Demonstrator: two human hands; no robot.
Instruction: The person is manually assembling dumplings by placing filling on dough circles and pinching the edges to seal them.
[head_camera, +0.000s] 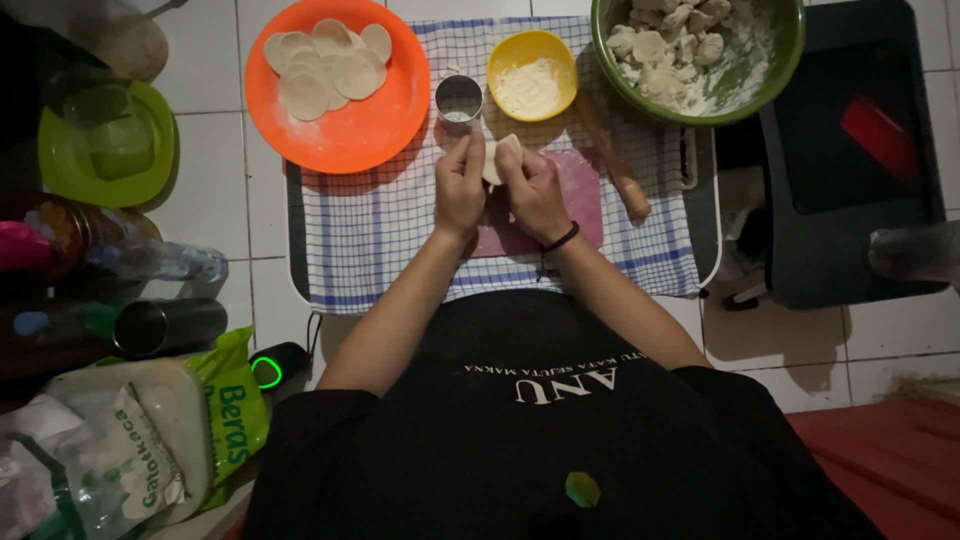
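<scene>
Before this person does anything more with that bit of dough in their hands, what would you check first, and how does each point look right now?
1. Both hands on the dough: ok. The left hand and right hand pinch the pale folded dough piece between their fingertips.
2. Work surface under the hands: ok. The pink flat mat lies on the blue-checked white cloth.
3. Flour within reach: ok. The yellow round bowl of flour stands just beyond the hands.
4. Room for finished rounds: ok. The orange round plate has bare space beside its stack.
5. Small round metal cutter: ok, upright beside the plate.
6. Dough seal: cannot tell, fingers hide it.
</scene>
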